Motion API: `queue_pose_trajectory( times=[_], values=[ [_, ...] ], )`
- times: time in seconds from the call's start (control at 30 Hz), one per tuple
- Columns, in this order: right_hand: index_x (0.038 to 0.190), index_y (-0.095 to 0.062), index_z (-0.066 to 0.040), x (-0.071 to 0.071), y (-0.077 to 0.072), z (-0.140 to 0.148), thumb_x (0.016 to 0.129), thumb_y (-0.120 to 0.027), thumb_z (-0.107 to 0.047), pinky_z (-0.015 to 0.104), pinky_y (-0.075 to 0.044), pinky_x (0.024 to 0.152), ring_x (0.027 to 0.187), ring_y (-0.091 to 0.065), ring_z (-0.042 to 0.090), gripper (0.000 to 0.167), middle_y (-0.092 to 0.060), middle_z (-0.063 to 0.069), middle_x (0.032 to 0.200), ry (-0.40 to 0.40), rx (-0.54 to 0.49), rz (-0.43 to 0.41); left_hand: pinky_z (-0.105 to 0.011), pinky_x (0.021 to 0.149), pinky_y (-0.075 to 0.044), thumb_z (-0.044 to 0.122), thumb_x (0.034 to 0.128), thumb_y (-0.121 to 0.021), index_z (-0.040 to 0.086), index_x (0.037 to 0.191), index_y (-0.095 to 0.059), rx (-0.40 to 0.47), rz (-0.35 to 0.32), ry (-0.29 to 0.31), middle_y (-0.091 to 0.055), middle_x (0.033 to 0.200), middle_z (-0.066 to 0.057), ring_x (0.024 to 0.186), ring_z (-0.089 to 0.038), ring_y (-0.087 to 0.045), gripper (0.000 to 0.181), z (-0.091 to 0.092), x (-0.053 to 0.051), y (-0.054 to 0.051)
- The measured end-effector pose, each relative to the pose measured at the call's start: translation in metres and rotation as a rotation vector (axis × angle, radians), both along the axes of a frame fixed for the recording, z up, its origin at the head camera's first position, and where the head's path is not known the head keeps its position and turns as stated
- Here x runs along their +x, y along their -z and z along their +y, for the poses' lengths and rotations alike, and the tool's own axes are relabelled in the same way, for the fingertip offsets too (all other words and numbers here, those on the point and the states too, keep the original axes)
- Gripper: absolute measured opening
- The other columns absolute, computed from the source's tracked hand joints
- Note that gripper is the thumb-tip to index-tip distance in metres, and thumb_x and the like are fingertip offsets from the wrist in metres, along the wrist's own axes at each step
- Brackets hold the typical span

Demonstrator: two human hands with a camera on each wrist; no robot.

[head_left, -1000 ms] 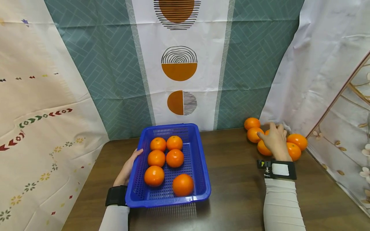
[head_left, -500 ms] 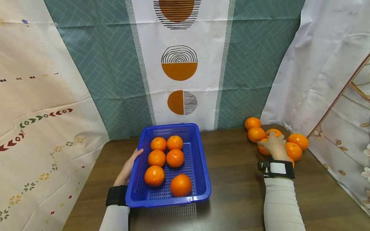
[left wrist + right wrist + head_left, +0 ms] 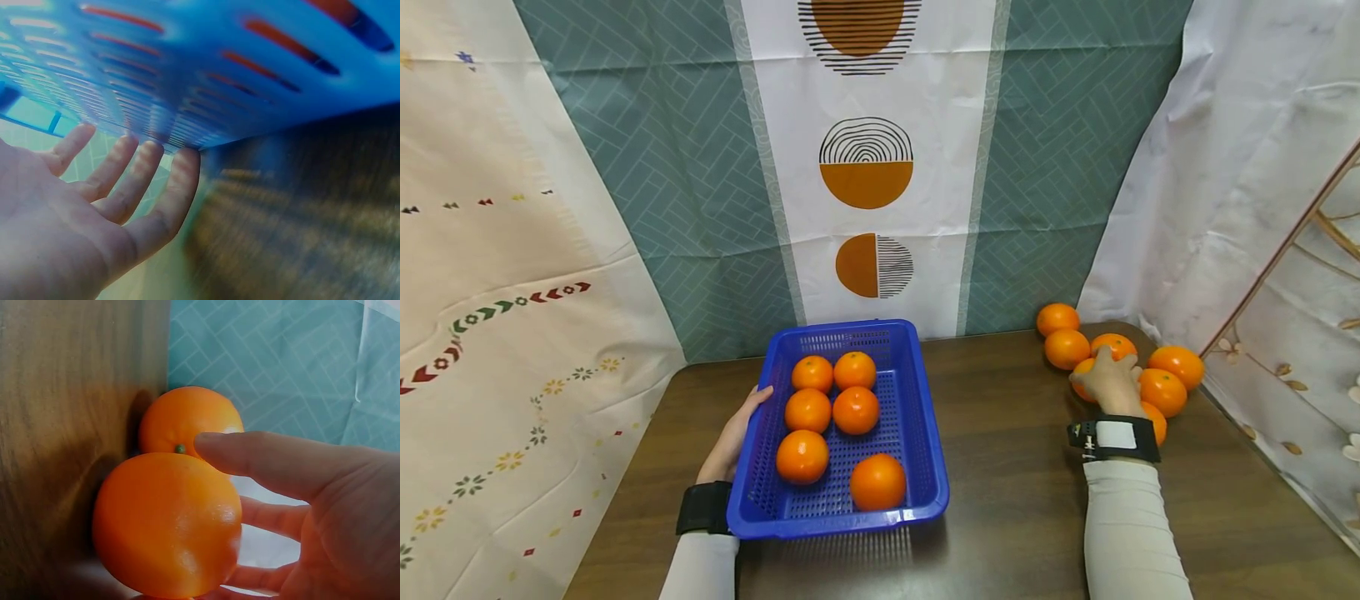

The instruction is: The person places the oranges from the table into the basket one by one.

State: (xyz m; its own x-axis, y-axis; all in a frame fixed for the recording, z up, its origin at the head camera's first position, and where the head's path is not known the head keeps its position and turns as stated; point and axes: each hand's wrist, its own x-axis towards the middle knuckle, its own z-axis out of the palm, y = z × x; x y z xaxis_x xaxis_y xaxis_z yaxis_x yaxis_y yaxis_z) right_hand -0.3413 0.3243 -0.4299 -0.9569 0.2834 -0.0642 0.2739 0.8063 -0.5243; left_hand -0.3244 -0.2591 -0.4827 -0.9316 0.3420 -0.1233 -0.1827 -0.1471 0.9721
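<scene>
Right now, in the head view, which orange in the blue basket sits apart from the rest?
The orange in the near right corner of the blue basket: a clear gap surrounds it, while the other five oranges sit close together.

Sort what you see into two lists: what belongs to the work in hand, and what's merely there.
Seemingly in use:
basket
oranges inside it
loose oranges
left hand, at the basket's side
right hand, among the loose oranges

Merely there:
table
green cloth
cream cloth
white cloth
wrist straps
</scene>
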Motion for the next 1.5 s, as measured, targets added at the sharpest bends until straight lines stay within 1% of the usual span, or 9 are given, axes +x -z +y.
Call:
queue_pose_trajectory(
  times=[0.1,0.23,0.37,0.53,0.7,0.87,1.23,1.33,1.5],
  values=[
    [0.136,-0.031,0.017,0.0,0.002,-0.001,0.092,-0.068,-0.022,0.075,-0.031,0.101,0.121,-0.026,0.072,0.069,-0.016,0.056,0.134,-0.006,0.012,0.011,-0.046,0.107,-0.047,0.052,0.1124,-0.033,0.034,0.166,-0.002,-0.004,-0.006,0.0,-0.017,0.169,-0.012,0.142,-0.033,-0.036,0.065,0.0,0.0,0.0],
    [0.138,-0.026,0.019,0.0,0.006,0.0,0.091,-0.064,-0.018,0.075,-0.033,0.098,0.119,-0.027,0.071,0.07,-0.017,0.055,0.131,-0.019,0.026,0.01,-0.053,0.109,-0.045,0.054,0.1116,-0.034,0.036,0.166,-0.004,-0.023,-0.027,-0.013,-0.017,0.169,-0.012,0.144,-0.037,-0.035,0.065,-0.001,0.002,-0.001],
    [0.139,-0.026,0.018,-0.001,0.008,-0.001,0.089,-0.062,-0.016,0.075,-0.034,0.098,0.118,-0.028,0.072,0.07,-0.02,0.055,0.13,-0.022,0.035,0.012,-0.059,0.111,-0.041,0.053,0.1114,-0.035,0.037,0.166,-0.004,-0.02,-0.038,-0.021,-0.016,0.169,-0.011,0.146,-0.039,-0.032,0.065,-0.001,0.002,-0.001],
    [0.14,-0.026,0.016,-0.004,0.015,-0.001,0.09,-0.068,-0.018,0.075,-0.034,0.098,0.117,-0.033,0.072,0.073,-0.025,0.055,0.127,-0.011,0.072,0.012,-0.056,0.111,-0.042,0.053,0.1112,-0.036,0.037,0.166,-0.004,-0.01,-0.04,-0.025,-0.017,0.169,-0.011,0.146,-0.038,-0.032,0.066,-0.001,0.002,0.0],
    [0.144,-0.023,0.012,-0.006,0.02,-0.001,0.092,-0.072,-0.018,0.075,-0.034,0.099,0.12,-0.033,0.071,0.078,-0.025,0.055,0.128,0.01,0.051,-0.003,-0.052,0.109,-0.044,0.053,0.1115,-0.036,0.036,0.166,-0.005,-0.002,-0.035,-0.02,-0.019,0.169,-0.011,0.144,-0.036,-0.035,0.065,-0.001,0.001,0.0],
    [0.145,-0.022,0.012,-0.005,0.02,-0.001,0.092,-0.072,-0.018,0.075,-0.036,0.098,0.12,-0.032,0.071,0.079,-0.024,0.054,0.128,0.008,0.032,-0.007,-0.05,0.108,-0.045,0.052,0.1118,-0.035,0.035,0.166,-0.005,-0.004,-0.026,-0.017,-0.019,0.168,-0.012,0.143,-0.036,-0.036,0.064,-0.001,0.001,0.0],
    [0.142,-0.025,0.014,-0.004,0.016,-0.001,0.092,-0.073,-0.017,0.075,-0.039,0.096,0.117,-0.033,0.071,0.076,-0.024,0.055,0.128,-0.019,0.038,0.002,-0.055,0.108,-0.045,0.054,0.1106,-0.037,0.037,0.166,-0.006,-0.019,-0.04,-0.032,-0.02,0.167,-0.012,0.142,-0.036,-0.038,0.066,-0.001,0.002,-0.001],
    [0.142,-0.027,0.014,-0.003,0.013,-0.001,0.091,-0.072,-0.016,0.075,-0.038,0.096,0.117,-0.033,0.072,0.074,-0.024,0.056,0.129,-0.023,0.039,0.019,-0.055,0.108,-0.045,0.054,0.1105,-0.038,0.037,0.165,-0.008,-0.018,-0.038,-0.035,-0.022,0.166,-0.012,0.142,-0.036,-0.038,0.065,-0.001,0.002,-0.001],
    [0.143,-0.03,0.012,-0.003,0.009,0.0,0.091,-0.07,-0.015,0.076,-0.037,0.094,0.115,-0.033,0.073,0.072,-0.024,0.057,0.131,-0.038,0.017,0.069,-0.054,0.109,-0.044,0.054,0.1107,-0.038,0.036,0.166,-0.006,-0.017,-0.037,-0.027,-0.02,0.167,-0.012,0.144,-0.037,-0.036,0.066,-0.001,0.002,-0.001]
  ],
)
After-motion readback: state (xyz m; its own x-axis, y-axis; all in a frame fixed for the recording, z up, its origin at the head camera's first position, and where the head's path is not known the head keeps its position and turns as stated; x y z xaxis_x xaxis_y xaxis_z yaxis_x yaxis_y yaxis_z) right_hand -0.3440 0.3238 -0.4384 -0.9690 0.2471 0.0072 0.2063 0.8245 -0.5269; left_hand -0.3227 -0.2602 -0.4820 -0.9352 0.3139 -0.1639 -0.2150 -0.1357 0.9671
